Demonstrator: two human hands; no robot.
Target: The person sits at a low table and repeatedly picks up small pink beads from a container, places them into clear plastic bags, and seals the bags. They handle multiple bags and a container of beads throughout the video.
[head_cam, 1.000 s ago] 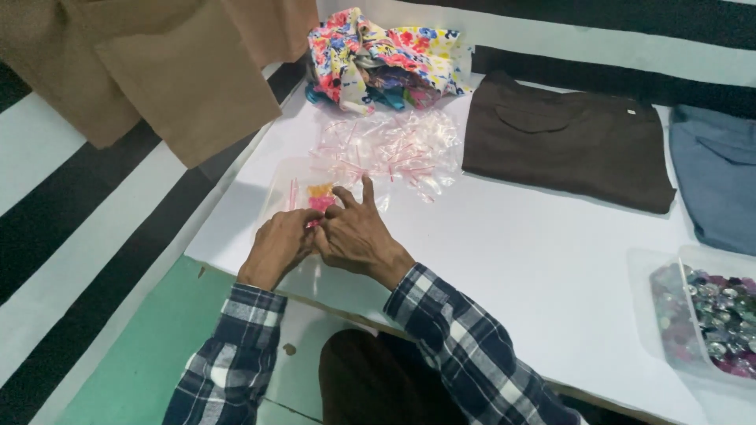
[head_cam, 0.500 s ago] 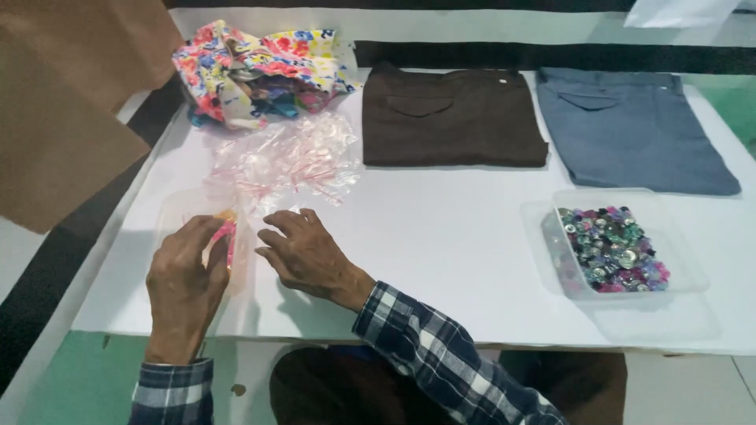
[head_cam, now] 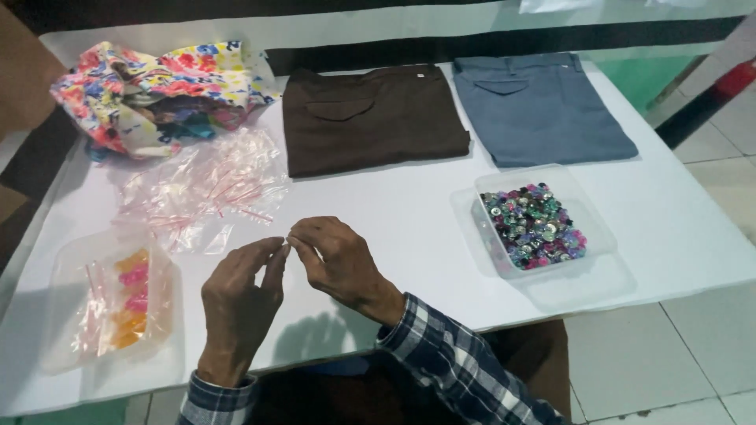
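Both hands are raised just above the near edge of the white worktop (head_cam: 378, 197), at about 6 o'clock in the view. The left hand (head_cam: 236, 303) and the right hand (head_cam: 339, 260) meet at the fingertips (head_cam: 285, 244), thumb and forefinger of each pinched together. Whatever lies between the fingertips is too small to identify; whether the hands clamp an item cannot be told.

A heap of small clear bags (head_cam: 205, 189) with pink sealing strips lies on the worktop at 11 o'clock from the hands, near but not touching them. At 9 o'clock from the left hand, a clear tray (head_cam: 67, 260) holds filled bags with orange and pink contents (head_cam: 130, 295).

At 3 o'clock from the right hand, well apart, a clear tub (head_cam: 587, 216) holds mixed coloured buttons (head_cam: 531, 224). The tub rests on its own flat lid.

Along the far edge of the worktop, from 10 to 2 o'clock: a crumpled floral cloth (head_cam: 157, 86), folded brown trousers (head_cam: 370, 114), and folded grey-blue trousers (head_cam: 539, 106). The two pairs of trousers lie side by side, flat, with a narrow gap between them. Both sleeves (head_cam: 457, 362) are blue-and-white plaid.
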